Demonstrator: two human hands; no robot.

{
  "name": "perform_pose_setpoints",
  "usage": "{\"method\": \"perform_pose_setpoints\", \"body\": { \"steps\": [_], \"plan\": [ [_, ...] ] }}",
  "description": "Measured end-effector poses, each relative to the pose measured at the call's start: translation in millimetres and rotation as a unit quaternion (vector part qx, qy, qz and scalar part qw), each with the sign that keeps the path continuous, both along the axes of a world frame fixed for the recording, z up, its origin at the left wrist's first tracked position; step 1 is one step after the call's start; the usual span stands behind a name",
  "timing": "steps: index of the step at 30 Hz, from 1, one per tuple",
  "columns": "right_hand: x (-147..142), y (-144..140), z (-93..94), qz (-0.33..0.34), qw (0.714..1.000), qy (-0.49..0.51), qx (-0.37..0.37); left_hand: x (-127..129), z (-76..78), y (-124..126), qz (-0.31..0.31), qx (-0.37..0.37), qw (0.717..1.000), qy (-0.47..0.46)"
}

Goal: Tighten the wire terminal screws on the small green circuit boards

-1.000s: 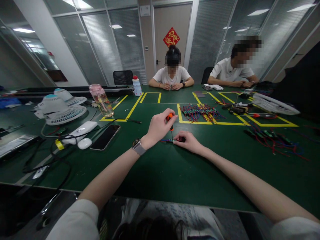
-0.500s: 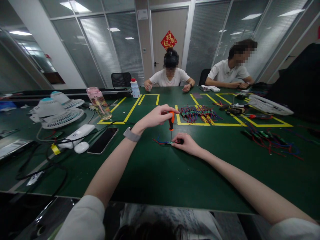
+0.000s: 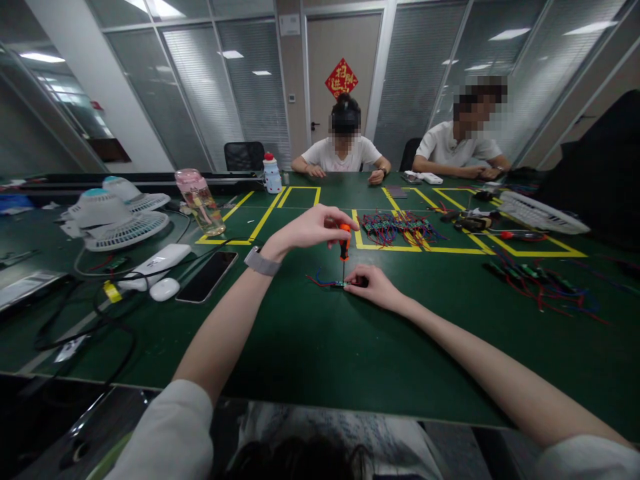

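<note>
My left hand (image 3: 321, 227) is closed on the orange and black handle of a screwdriver (image 3: 344, 249). The screwdriver stands upright, its thin shaft reaching down to a small green circuit board (image 3: 338, 285) on the table. Whether the tip sits in a screw is too small to tell. From the board's left end run red and blue wires (image 3: 317, 279). My right hand (image 3: 374, 287) pinches the board's right end against the table, and a dark part shows between its fingers.
Behind my hands lies a row of wired circuit boards (image 3: 400, 228), with more boards (image 3: 537, 280) at right. A phone (image 3: 207, 277), white case (image 3: 165, 289), cables, fans (image 3: 123, 228) and a pink-lidded bottle (image 3: 200, 203) occupy the left. Two people (image 3: 345, 150) sit opposite.
My left fingers have shifted on the screwdriver's handle, with the index finger now more bent. My right hand and the board stay put. One hand of the person opposite has moved beside the white bottle.
</note>
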State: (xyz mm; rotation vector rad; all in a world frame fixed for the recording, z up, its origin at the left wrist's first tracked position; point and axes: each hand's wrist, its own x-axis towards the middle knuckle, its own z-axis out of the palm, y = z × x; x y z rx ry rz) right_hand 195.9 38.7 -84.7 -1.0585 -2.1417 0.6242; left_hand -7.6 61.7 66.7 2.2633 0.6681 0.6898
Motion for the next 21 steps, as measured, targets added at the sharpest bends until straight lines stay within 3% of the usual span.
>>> {"method": "perform_pose_setpoints", "body": {
  "steps": [4,7,11,13,17,21],
  "plan": [
    [0,-1,0.8,0.0,1.0,0.0,0.0,5,-4.8,-1,0.107,0.131,0.985,0.026],
    [0,-1,1.1,-0.001,1.0,0.0,-0.001,9,-6.2,-4,0.135,0.215,0.966,0.052],
    [0,-1,0.8,0.0,1.0,-0.001,-0.001,11,-3.5,-10,0.112,0.246,0.959,0.086],
    [-1,-1,0.8,0.0,1.0,0.0,-0.001,12,-2.5,-11,0.135,0.265,0.949,0.107],
    [-1,-1,0.9,-0.002,1.0,0.0,0.002,14,-4.9,-13,0.211,0.346,0.899,0.164],
    [-1,-1,0.9,0.0,1.0,-0.001,0.004,15,-8.5,-13,0.218,0.362,0.88,0.218]
  ]
}}
